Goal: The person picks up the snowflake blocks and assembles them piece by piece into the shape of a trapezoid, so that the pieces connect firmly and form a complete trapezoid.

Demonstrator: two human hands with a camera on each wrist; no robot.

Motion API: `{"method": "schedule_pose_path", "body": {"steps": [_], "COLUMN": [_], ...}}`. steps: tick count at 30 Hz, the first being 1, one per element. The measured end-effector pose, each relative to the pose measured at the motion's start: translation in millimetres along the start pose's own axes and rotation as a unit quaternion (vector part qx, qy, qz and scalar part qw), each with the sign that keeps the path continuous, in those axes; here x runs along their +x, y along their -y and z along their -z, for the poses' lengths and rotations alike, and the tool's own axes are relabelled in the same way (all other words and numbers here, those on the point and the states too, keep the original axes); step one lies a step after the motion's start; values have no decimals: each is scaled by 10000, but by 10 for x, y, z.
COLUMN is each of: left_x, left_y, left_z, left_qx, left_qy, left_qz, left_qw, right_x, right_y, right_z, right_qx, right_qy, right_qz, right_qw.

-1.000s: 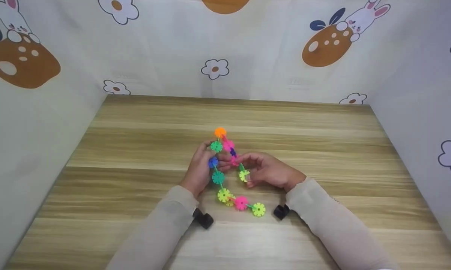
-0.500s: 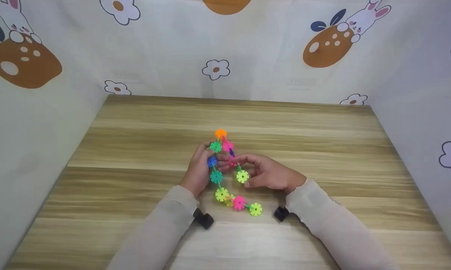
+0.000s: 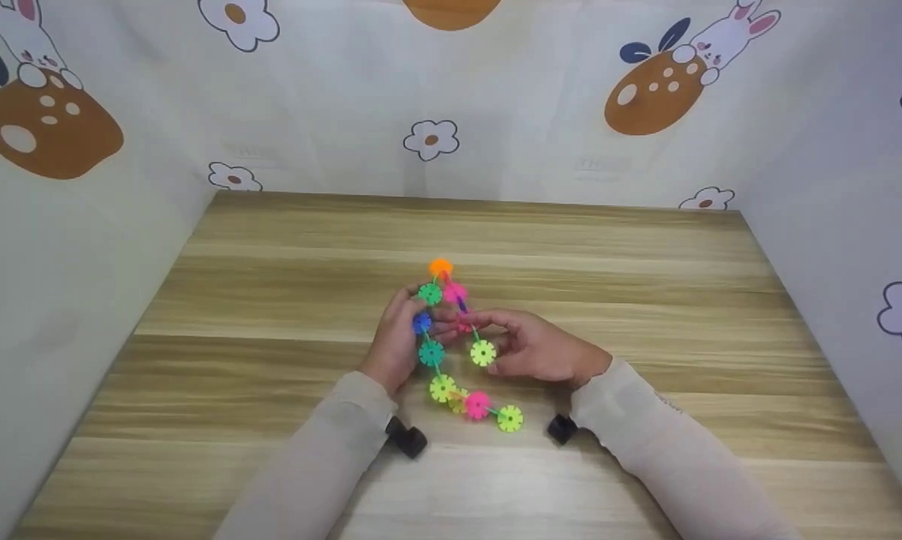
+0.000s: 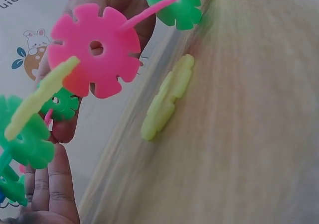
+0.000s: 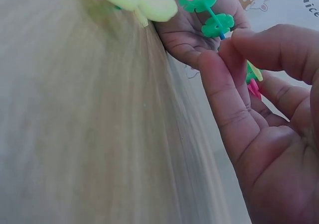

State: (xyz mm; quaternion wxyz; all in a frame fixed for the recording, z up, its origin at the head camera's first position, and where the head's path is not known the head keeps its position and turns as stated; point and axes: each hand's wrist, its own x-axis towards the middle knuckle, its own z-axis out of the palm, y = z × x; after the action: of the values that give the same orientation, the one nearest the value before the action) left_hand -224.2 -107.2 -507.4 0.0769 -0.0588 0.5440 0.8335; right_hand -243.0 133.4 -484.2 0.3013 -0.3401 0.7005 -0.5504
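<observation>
A chain of slotted plastic discs (image 3: pixel 431 353), in pink, green, blue, yellow and orange, hangs bent between both hands. My left hand (image 3: pixel 400 337) holds its left strand near the blue disc (image 3: pixel 422 323), thumb in front and several fingers extended behind. My right hand (image 3: pixel 537 345) holds the other strand, index finger at a pink disc and thumb beside a yellow-green end disc (image 3: pixel 482 353). At the far bend sits an orange disc (image 3: pixel 440 268). The loose tail ends in another yellow-green disc (image 3: pixel 509 418). Close up in the left wrist view is a pink disc (image 4: pixel 114 40).
The wood-grain table (image 3: pixel 286 292) stretches around the hands. Pale printed cloth (image 3: pixel 331 97) with rabbits and flowers closes in the back and sides. A black block (image 3: pixel 410 442) sits by the left wrist, another black block (image 3: pixel 563 428) by the right.
The right thumb has slid off the face of the yellow-green end disc, which now shows whole. That strand and the loose tail have shifted slightly left. The left hand stays nearly still.
</observation>
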Motion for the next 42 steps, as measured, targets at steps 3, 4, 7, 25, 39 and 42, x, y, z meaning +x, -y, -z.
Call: {"method": "schedule_pose_path", "body": {"steps": [3,4,7,25,39,42], "left_x": [1,1,-4,-17,-16,-26], "left_y": [1,3,4,-13,-13,-21], "left_z": [3,4,2,1,7,10], "left_qx": [-21,-10,-24,140,206,267], "left_qy": [9,22,111,126,82,49], "left_qz": [2,4,-42,64,150,230], "left_qw": [10000,10000,9999,9998,9996,9994], "right_x": [1,1,-1,11,9,-1], "right_y": [5,7,3,-3,-65,-77], "right_z": [-10,-15,-23,-16,11,28], "right_qx": [-110,-92,-61,-292,1015,1077], "right_qy": [2,-12,-144,-634,-57,-61], "right_qz": [36,33,10,-49,-514,-910], "right_qw": [9999,10000,9999,9976,9935,9900]}}
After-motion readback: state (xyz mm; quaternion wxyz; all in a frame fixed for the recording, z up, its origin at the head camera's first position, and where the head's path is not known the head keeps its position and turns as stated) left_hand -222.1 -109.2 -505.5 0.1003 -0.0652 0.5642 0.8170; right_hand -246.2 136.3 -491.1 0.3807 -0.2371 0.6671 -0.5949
